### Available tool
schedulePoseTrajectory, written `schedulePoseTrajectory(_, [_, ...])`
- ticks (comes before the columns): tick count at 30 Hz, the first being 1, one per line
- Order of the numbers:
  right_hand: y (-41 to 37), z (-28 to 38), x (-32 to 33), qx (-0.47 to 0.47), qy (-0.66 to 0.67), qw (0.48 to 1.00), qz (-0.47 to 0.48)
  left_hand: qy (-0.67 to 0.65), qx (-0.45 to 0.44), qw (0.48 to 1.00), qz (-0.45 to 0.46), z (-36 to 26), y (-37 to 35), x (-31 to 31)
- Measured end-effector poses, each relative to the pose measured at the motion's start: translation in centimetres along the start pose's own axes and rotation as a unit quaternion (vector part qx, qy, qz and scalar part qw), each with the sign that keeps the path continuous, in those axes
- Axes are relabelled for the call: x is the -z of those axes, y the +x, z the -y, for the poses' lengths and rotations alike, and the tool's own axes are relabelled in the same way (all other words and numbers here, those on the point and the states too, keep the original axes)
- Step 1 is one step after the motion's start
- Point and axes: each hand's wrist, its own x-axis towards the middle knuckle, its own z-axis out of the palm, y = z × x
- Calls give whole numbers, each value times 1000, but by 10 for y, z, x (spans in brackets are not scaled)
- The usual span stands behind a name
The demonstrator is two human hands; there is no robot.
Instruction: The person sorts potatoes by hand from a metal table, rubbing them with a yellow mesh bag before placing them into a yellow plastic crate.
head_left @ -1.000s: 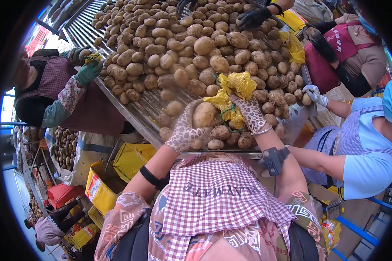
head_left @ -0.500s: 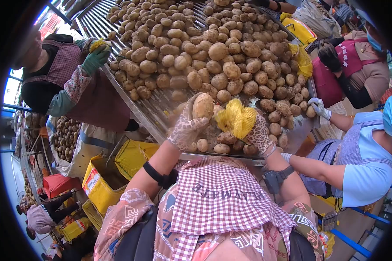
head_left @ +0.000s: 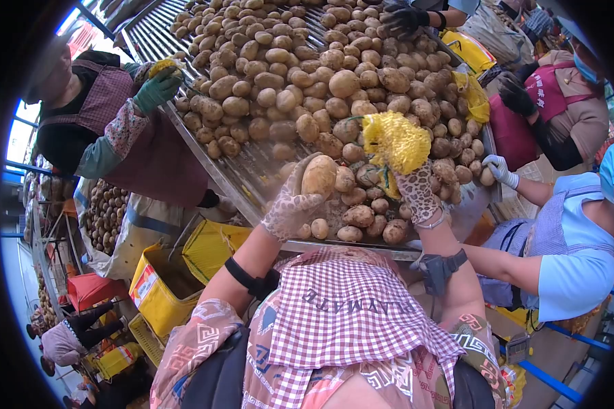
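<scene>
Large tan oval potato [head_left: 318,176] was grasped in the leopard-gloved left hand [head_left: 290,208], head view, just above the near edge of the slatted metal sorting table [head_left: 242,174]. The right hand [head_left: 418,196] clenched a yellow mesh net bag [head_left: 394,142] above the heaped brown potatoes [head_left: 300,82].

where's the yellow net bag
Head view, right of centre: the yellow net bag is gripped in the right hand, up over the potato pile, right of the potato in the left hand.
</scene>
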Motion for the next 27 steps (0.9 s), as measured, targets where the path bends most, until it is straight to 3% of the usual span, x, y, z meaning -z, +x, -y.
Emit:
schedulePoseTrajectory(3, [-6, 36, -19, 316, -35, 944, 86, -88, 27, 996, 14, 10, 9, -3])
schedulePoseTrajectory(5, [-10, 31, -25, 370, -168, 900, 158, -23, 26, 996, 81, 12, 3, 3])
schedulePoseTrajectory(6, [-15, -11, -19, 193, -6, 972, 131, -102, 34, 990, 91, 8, -1, 1])
schedulePoseTrajectory(7, [-2, 2, -10, -66, -326, 933, 137, -179, 34, 978, 99, 3, -4, 1])
schedulePoseTrajectory(8, [-2, -14, 1, -112, -146, 980, 73, -189, 36, 978, 84, 4, -8, 10])
schedulePoseTrajectory(9, [-2, -13, 3, -157, 40, 987, 7, -189, 32, 978, 80, 1, -8, 9])
schedulePoseTrajectory(10, [-2, -16, -2, -159, 40, 986, 14, -218, 42, 973, 60, -1, -9, 5])
schedulePoseTrajectory(13, [0, 7, -29, 90, 42, 993, 71, -239, 70, 968, 10, 6, -4, 10])
schedulePoseTrajectory(15, [2, 21, -36, 255, 34, 961, 104, -246, 79, 966, -26, 18, 5, 15])
schedulePoseTrajectory(16, [0, 16, -33, 268, -27, 952, 143, -249, 90, 964, -8, 17, 8, 15])
schedulePoseTrajectory(17, [-5, 5, -31, 277, -86, 940, 182, -252, 100, 963, 6, 14, 7, 14])
schedulePoseTrajectory(18, [0, -20, -20, 80, -81, 982, 154, -283, 85, 955, -13, 14, 4, 14])
schedulePoseTrajectory(19, [9, -44, -7, -117, -76, 982, 124, -315, 64, 946, -32, 12, 2, 14])
schedulePoseTrajectory(21, [8, -47, 6, -261, 119, 958, 8, -347, 73, 935, -11, 6, 1, 17])
schedulePoseTrajectory(24, [13, -23, -1, -179, 146, 973, 11, -358, 106, 926, -49, 16, 3, 26])
schedulePoseTrajectory(26, [19, -23, -9, 23, 9, 998, 62, -254, 71, 956, -131, 17, 4, 14])
schedulePoseTrajectory(27, [16, -18, -14, 21, 9, 998, 57, -253, 76, 956, -129, 17, 7, 11])
